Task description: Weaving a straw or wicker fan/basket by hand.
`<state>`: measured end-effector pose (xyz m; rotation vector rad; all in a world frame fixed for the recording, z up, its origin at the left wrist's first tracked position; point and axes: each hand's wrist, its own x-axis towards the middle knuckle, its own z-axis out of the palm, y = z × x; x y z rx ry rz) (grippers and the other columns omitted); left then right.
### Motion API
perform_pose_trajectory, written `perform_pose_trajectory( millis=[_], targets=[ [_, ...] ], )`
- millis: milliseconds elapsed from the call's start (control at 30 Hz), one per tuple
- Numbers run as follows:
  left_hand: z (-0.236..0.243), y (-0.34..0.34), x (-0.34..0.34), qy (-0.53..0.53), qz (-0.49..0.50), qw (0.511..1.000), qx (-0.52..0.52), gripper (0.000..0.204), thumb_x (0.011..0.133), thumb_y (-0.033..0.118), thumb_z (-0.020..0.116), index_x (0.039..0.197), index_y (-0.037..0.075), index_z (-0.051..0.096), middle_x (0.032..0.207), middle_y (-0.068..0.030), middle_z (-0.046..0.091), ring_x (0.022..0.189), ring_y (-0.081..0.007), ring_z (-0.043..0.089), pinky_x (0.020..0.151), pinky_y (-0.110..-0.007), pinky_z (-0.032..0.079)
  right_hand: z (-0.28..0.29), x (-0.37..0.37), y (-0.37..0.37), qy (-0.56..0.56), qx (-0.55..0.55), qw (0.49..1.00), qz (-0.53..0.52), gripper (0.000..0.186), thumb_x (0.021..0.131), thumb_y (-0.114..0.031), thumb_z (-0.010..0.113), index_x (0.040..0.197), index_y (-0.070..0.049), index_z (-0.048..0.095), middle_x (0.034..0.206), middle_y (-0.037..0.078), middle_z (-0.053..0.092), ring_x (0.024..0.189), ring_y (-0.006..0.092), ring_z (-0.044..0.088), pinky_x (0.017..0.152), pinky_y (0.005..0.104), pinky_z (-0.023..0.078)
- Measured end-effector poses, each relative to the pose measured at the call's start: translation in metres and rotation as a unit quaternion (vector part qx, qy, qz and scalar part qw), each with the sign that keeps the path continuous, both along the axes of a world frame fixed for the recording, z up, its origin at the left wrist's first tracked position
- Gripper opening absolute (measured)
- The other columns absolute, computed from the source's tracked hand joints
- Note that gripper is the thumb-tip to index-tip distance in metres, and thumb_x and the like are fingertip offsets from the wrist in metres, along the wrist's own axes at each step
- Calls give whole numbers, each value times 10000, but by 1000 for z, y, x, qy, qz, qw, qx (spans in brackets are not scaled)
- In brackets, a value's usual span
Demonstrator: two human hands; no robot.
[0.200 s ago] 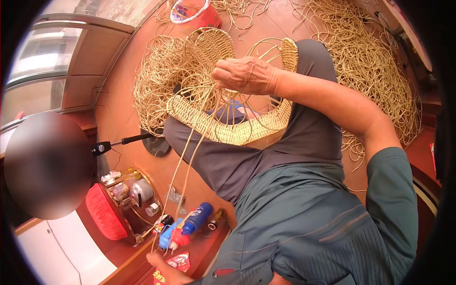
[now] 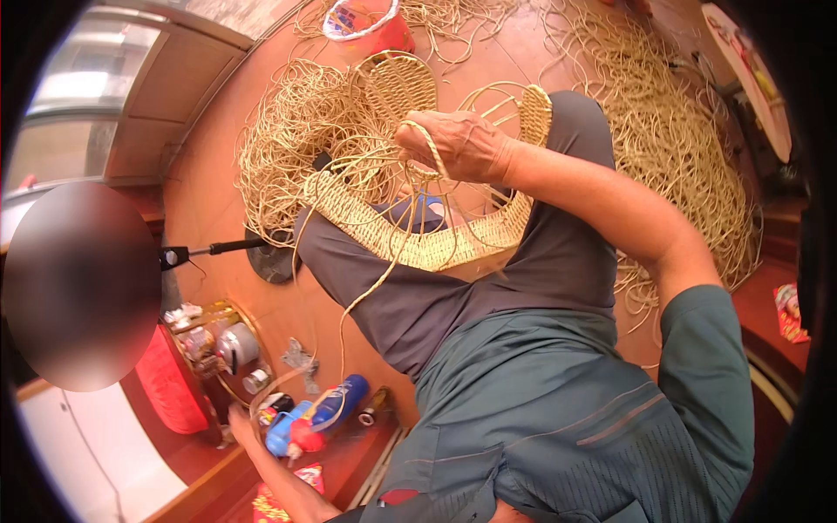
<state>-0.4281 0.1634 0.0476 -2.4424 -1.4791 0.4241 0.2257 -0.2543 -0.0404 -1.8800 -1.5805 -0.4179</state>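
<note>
My right hand is closed on twisted straw cord at the open framework of a half-woven basket. A loop of the cord arches over its fingers. The basket's pale woven band curves across my lap, and a rounded woven panel stands up behind it. Several unwoven strands fan out around the hand. Far out at the lower left, my left hand is blurred, and a strand of cord runs to its closed fingers. Another strand hangs slack from the basket over my thigh toward a blue bottle.
Loose cord lies in a heap behind the basket and in a larger pile at the right. A red bucket stands at the top. Beside my left arm are a blue container and a round stand with a kettle.
My left hand has swung up and to the left. The strands that ran taut toward it now hang in slack curves, and a loop shows over my right hand, which stays at the basket.
</note>
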Motion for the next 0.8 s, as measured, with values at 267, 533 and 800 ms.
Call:
perform_pose_trajectory(
  millis=[267,533,800],
  targets=[
    [-42,-292,379,-467,-334,783,-240,271,986,122,733,1228,0,724,1135,-182,730,1042,-295,722,939,-388,562,2,-14,11,41,36,998,-13,164,995,-187,706,1087,-107,597,919,103,594,845,323,683,702,427,553],
    [-41,-222,299,-386,-257,881,-96,176,1081,149,611,1140,68,756,1057,-143,780,952,-350,757,829,-424,592,-2,-2,-6,54,26,998,-18,162,947,-138,701,1086,-156,619,924,82,581,824,308,685,668,419,559],
    [13,-103,193,-33,-137,977,158,250,1006,208,650,1147,28,751,1087,-243,761,1042,-435,722,913,-539,550,3,1,-14,-1,28,999,35,167,887,-57,657,1036,-123,620,975,65,577,883,271,695,714,390,585]
  ],
)
